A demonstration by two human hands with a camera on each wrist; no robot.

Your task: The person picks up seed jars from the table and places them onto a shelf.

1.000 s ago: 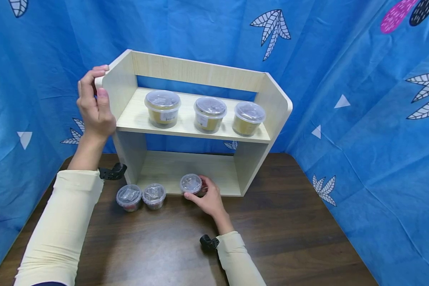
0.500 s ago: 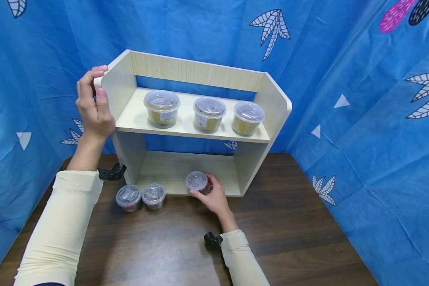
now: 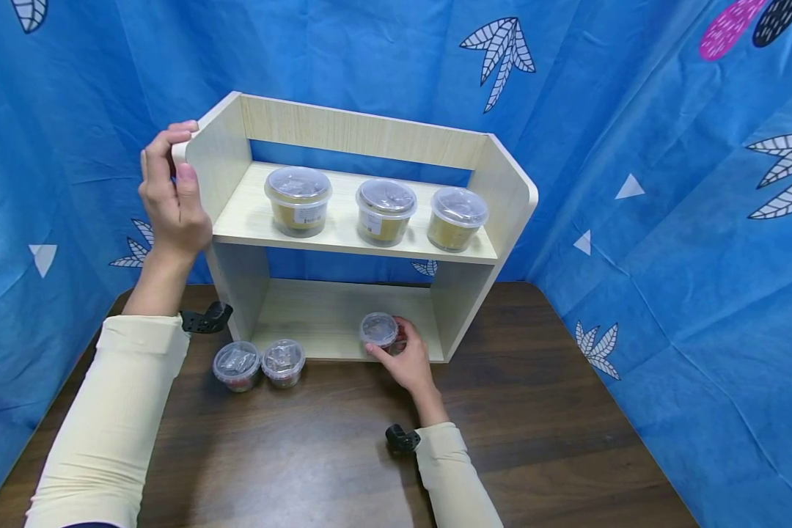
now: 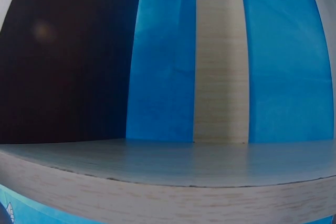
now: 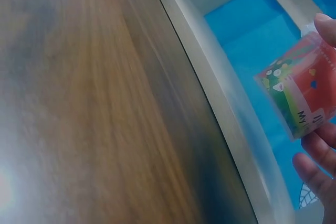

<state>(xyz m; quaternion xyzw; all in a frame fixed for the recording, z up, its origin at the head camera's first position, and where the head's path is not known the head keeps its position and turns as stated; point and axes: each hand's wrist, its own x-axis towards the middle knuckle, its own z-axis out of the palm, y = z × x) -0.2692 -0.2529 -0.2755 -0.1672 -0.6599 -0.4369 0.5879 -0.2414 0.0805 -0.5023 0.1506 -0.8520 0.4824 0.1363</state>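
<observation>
My left hand point(image 3: 171, 194) grips the front edge of the left side panel of a pale wooden two-tier shelf point(image 3: 363, 130). In the left wrist view that panel point(image 4: 173, 200) fills the lower part, and the hand is hidden. My right hand point(image 3: 412, 361) holds a small clear plastic cup point(image 3: 378, 330) with a flat lid, thumb on one side and fingers on the other. It is close over the front of the lower tier, right of its middle. In the right wrist view the cup point(image 5: 302, 85) shows red contents and a printed green and white label.
Two similar small lidded cups point(image 3: 236, 364) point(image 3: 284, 363) stand side by side on the dark wooden table point(image 3: 290, 455) before the shelf's left end. Three larger lidded tubs point(image 3: 298, 202) point(image 3: 386, 213) point(image 3: 457, 218) with yellowish contents line the upper tier. A blue patterned curtain point(image 3: 383, 44) hangs behind.
My right hand has moved rightward and slightly back along the lower tier, carrying the small cup. My left hand stays on the side panel; the other cups and tubs have not moved.
</observation>
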